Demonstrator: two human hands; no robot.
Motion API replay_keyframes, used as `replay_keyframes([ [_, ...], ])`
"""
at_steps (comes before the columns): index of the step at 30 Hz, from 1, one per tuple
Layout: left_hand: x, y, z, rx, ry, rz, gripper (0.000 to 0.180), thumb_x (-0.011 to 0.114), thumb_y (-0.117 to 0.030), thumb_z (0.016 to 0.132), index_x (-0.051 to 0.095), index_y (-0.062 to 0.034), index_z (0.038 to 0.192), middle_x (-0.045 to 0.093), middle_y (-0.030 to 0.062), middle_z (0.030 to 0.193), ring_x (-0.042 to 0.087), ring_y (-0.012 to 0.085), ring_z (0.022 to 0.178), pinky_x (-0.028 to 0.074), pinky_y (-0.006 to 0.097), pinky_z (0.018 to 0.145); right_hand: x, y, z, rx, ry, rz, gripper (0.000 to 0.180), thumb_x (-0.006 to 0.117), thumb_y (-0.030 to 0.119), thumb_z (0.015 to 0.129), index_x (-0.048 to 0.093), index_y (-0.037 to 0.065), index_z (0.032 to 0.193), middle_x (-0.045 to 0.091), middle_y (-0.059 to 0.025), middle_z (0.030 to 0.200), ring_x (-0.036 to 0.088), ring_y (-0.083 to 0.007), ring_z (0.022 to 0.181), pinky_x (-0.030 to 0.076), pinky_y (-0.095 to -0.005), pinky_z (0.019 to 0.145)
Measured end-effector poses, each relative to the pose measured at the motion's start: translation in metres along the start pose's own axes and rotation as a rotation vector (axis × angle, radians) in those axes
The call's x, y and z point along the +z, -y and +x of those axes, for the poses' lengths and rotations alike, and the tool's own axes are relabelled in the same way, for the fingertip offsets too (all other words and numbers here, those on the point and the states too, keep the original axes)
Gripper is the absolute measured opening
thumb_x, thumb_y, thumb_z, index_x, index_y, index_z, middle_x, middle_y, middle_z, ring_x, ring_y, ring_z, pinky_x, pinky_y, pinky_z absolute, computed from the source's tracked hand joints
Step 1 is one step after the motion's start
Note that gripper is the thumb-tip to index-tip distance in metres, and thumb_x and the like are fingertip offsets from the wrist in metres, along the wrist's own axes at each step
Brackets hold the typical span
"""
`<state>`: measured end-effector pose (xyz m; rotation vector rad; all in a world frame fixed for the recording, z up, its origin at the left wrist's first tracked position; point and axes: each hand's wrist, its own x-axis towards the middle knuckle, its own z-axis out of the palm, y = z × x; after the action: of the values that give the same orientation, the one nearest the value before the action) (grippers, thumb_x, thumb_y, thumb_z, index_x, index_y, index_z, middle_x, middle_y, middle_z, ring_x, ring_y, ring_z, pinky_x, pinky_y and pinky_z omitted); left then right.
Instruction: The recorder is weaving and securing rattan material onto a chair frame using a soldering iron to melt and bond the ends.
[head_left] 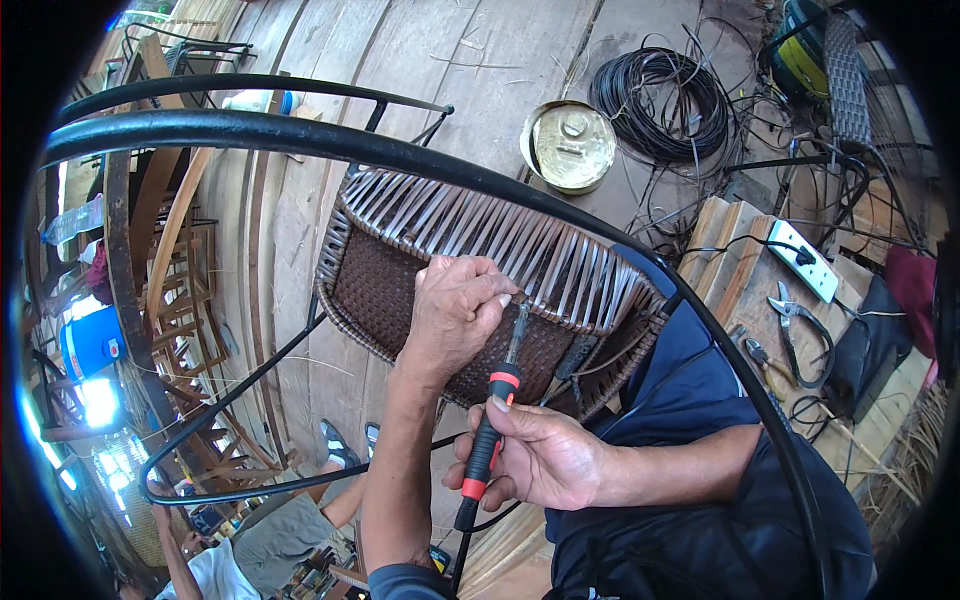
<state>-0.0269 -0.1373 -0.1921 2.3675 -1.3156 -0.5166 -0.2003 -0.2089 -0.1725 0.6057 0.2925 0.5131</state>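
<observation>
While the left hand (455, 310) pinches the woven rim with its fingers (490, 290) pressed together on a strand, the right hand (535, 455) clamps a red-and-black handled tool (495, 420), its metal tip pushed up into the weave just below those fingers. The piece being worked is a wicker basket seat (480, 265), hung inside a black metal tube frame (300, 140) in front of the person, above a plank floor (420, 60). Progress, judged from here: the dark brown inner panel looks fully woven & the pale ribbed band runs along most of the top edge; loose strand ends dangle at the lower right, so the rim binding there seems unfinished. The weave looks tight & even, 2-tone, glossy like synthetic cane. Nearby: a coil of black cord (660, 100), a round metal tin lid (568, 146), pliers (790, 310) & a white power strip (805, 260) on a wooden counter (740, 280) at right. Another person sits below, lower left.
</observation>
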Motion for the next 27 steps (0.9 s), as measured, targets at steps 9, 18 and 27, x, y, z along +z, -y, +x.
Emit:
replay_keyframes([
  [9,-0.0027,0.0044,-0.0055,0.002,0.007,-0.024,0.017,0.064,-0.007,0.071,0.071,-0.0128,0.086,0.063,0.0005,0.092,0.053,0.0227,0.088,0.039,0.039,0.078,-0.0015,-0.0008,0.0011,0.013,-0.012,-0.017,0.031,0.039,0.035,0.100,0.048,0.008,0.112,0.060,-0.0122,0.105,0.059,-0.0376,0.108,0.059,-0.0448,0.073],
  [18,-0.0043,0.0053,-0.0046,0.026,0.045,0.024,0.019,0.064,-0.006,0.072,0.070,-0.0128,0.089,0.062,0.0010,0.094,0.054,0.0230,0.090,0.040,0.039,0.078,-0.0028,-0.0015,0.0024,0.002,-0.004,-0.030,0.031,0.040,0.035,0.100,0.047,0.008,0.112,0.060,-0.0125,0.104,0.059,-0.0378,0.107,0.059,-0.0465,0.074],
  [27,-0.0079,0.0010,-0.0026,0.034,0.088,0.061,0.021,0.068,-0.009,0.072,0.070,-0.0142,0.093,0.061,0.0010,0.097,0.054,0.0237,0.093,0.041,0.039,0.080,-0.0062,-0.0022,0.0026,0.006,-0.012,-0.025,0.030,0.040,0.034,0.100,0.047,0.008,0.112,0.059,-0.0124,0.104,0.059,-0.0380,0.108,0.059,-0.0461,0.074],
])
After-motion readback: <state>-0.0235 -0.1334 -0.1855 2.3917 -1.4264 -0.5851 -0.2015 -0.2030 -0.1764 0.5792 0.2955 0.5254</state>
